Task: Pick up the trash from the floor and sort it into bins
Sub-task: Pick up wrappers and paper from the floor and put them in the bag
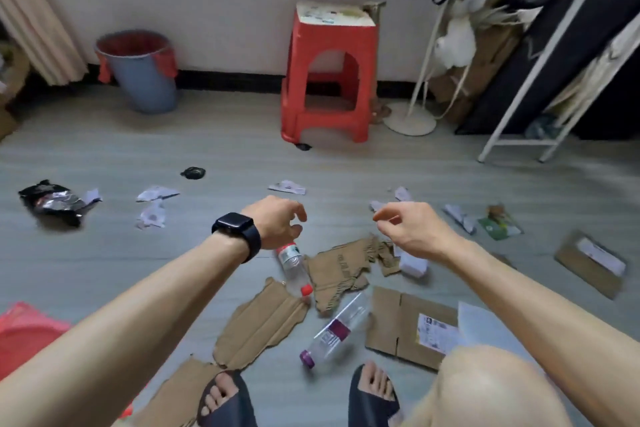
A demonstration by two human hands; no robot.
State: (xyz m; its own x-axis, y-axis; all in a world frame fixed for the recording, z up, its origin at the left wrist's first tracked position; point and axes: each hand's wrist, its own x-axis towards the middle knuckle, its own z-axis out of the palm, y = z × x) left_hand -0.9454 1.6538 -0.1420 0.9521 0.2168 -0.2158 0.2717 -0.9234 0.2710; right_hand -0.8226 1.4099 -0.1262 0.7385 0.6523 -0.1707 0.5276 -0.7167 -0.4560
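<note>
Both hands are held out over the floor point(104, 253). The left hand point(275, 222) is seen with fingers loosely curled and nothing gripped. A red-capped bottle point(294, 267) lies at its 5 o'clock, base just under the palm; contact cannot be determined. The right hand point(412, 229) is likewise loosely curled and empty, with torn cardboard point(332, 274) at its 7 o'clock. A lined bin point(142, 80) stands far off at the left hand's 10 o'clock.

Bare forearms, black smartwatch point(232, 224) on left wrist, dark open-toed slippers point(227, 402)
</note>
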